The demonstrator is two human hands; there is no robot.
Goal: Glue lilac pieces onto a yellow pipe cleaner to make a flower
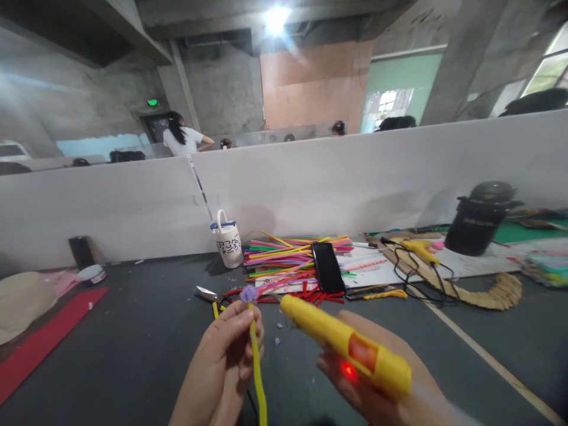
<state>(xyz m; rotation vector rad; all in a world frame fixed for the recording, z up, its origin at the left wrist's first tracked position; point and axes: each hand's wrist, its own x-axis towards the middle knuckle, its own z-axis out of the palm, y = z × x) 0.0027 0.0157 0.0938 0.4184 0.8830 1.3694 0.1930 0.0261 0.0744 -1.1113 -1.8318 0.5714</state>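
Note:
My left hand (228, 349) pinches a yellow pipe cleaner (256, 370) just below a small fuzzy purple flower head (249, 294) at its top end. In my right hand (373, 361) is a yellow hot glue gun (341, 337) with a red light glowing on it. Its nozzle points left toward the purple head, a short gap away. Scissors or pliers (206, 294) with yellow on the handles lie on the table behind my left hand. Small purple scraps (277, 341) lie between the two hands.
Behind my hands are a pile of coloured pipe cleaners (279, 254), a black phone (328, 267) and a white cup (231, 248). To the right lie another yellow glue gun (421, 251) with a black cord and a black container (481, 219). A white partition (288, 189) closes the back.

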